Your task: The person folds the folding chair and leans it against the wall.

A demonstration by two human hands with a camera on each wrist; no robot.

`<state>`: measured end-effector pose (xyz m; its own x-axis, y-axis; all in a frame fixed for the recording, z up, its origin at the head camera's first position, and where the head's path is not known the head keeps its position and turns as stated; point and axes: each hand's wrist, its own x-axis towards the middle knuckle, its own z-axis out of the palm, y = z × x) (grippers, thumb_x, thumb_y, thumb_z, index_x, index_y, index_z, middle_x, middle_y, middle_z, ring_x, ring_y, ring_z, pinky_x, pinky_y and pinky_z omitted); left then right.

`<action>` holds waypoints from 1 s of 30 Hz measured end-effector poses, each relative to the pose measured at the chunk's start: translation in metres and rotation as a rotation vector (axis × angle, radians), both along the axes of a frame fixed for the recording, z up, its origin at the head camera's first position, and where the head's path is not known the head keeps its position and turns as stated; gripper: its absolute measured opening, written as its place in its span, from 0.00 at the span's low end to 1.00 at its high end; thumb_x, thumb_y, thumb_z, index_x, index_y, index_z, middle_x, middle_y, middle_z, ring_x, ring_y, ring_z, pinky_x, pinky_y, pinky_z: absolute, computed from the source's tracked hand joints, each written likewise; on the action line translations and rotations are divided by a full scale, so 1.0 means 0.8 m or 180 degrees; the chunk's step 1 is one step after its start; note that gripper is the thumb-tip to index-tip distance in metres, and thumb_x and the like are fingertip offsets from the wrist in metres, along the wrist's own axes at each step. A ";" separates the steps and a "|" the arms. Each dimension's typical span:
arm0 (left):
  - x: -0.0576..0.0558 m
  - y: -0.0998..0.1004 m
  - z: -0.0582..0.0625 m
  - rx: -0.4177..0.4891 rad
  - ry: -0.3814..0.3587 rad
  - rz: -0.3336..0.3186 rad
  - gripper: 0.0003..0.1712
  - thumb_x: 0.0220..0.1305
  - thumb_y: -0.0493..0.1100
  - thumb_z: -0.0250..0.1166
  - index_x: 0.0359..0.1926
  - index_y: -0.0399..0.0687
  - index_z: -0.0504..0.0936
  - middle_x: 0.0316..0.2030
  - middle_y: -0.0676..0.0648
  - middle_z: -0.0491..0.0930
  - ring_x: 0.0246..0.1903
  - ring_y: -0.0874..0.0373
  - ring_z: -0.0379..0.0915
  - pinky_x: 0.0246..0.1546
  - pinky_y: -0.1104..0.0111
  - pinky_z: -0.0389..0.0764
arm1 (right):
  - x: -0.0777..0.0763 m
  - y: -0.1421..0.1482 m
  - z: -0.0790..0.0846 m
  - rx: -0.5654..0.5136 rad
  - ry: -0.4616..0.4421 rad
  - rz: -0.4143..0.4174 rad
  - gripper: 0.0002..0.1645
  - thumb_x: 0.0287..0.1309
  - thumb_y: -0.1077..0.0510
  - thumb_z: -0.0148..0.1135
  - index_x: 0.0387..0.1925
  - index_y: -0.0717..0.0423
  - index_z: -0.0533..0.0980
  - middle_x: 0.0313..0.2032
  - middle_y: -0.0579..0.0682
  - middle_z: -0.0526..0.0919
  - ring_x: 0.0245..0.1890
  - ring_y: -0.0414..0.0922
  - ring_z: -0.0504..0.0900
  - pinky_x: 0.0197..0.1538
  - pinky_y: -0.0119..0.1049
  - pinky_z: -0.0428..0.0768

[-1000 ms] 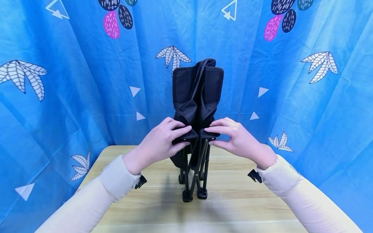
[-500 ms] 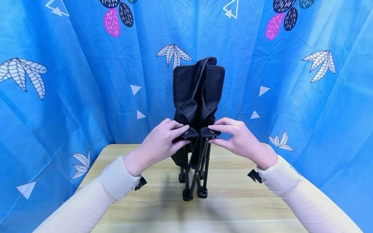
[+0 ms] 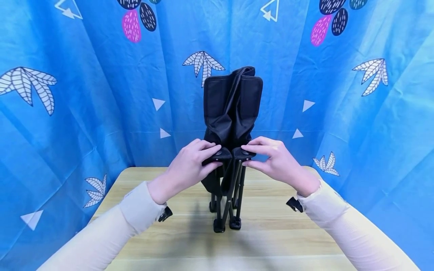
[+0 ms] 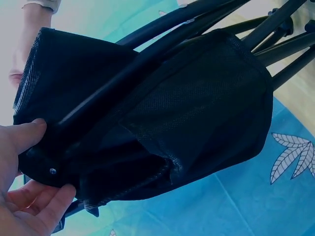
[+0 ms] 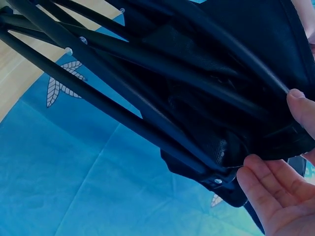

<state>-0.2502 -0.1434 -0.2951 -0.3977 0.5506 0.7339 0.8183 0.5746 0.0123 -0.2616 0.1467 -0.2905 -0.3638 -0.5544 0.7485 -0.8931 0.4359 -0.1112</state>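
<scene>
A small black folding camp chair [image 3: 250, 99] stands upright and mostly folded, its fabric back bunched in the middle and its legs close together. My left hand [image 3: 190, 162] pinches the chair's left front fabric corner, thumb below and fingers on top. My right hand [image 3: 276, 160] pinches the right front corner in the same way. In the left wrist view, the thumb and fingers hold the fabric beside a rivet, with a mesh pocket [image 4: 192, 98] hanging near. The right wrist view shows crossed dark tubes [image 5: 113, 83] running to the gripped corner.
The chair's black feet [image 3: 219, 225] rest on a pale wooden table [image 3: 288, 226]. A blue patterned curtain [image 3: 162, 75] surrounds the table at the back and sides. Black buckles hang from straps at both sleeve cuffs.
Both hands keep their grip on the front corners. The right fingers have shifted slightly on their corner since one second ago. The chair stays folded; the head view has moved slightly.
</scene>
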 end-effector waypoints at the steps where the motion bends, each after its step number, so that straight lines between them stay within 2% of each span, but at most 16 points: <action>1: 0.000 0.000 0.000 0.0026 -0.0033 -0.0010 0.26 0.61 0.42 0.83 0.58 0.37 0.90 0.49 0.39 0.89 0.44 0.46 0.84 0.41 0.59 0.88 | 0.000 0.000 0.000 -0.0009 -0.0010 0.0010 0.28 0.45 0.66 0.88 0.51 0.62 0.90 0.44 0.57 0.90 0.35 0.48 0.88 0.32 0.37 0.84; 7: -0.001 0.003 0.001 0.0176 -0.0263 -0.0072 0.26 0.60 0.40 0.84 0.58 0.36 0.90 0.49 0.38 0.90 0.47 0.45 0.86 0.45 0.57 0.90 | -0.002 0.000 0.000 -0.0029 -0.0096 0.0062 0.27 0.45 0.67 0.88 0.52 0.60 0.91 0.44 0.56 0.90 0.34 0.46 0.86 0.32 0.33 0.80; 17: -0.005 0.003 0.002 0.0360 -0.0545 -0.0200 0.26 0.58 0.39 0.85 0.56 0.35 0.91 0.50 0.38 0.90 0.52 0.43 0.88 0.54 0.53 0.90 | -0.004 0.002 0.003 -0.0048 -0.0254 0.0199 0.27 0.46 0.68 0.87 0.52 0.60 0.91 0.45 0.55 0.91 0.37 0.47 0.87 0.36 0.32 0.80; 30: -0.014 0.001 0.002 0.0499 -0.0647 -0.0442 0.23 0.56 0.35 0.85 0.53 0.35 0.92 0.48 0.40 0.91 0.49 0.45 0.89 0.49 0.55 0.90 | -0.007 0.003 -0.001 -0.0129 -0.0305 0.0276 0.28 0.45 0.69 0.87 0.52 0.60 0.90 0.47 0.57 0.91 0.39 0.49 0.88 0.38 0.26 0.78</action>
<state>-0.2612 -0.1425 -0.2937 -0.4739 0.4962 0.7274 0.8607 0.4354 0.2638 -0.2672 0.1493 -0.2916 -0.3867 -0.5569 0.7350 -0.9117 0.3508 -0.2139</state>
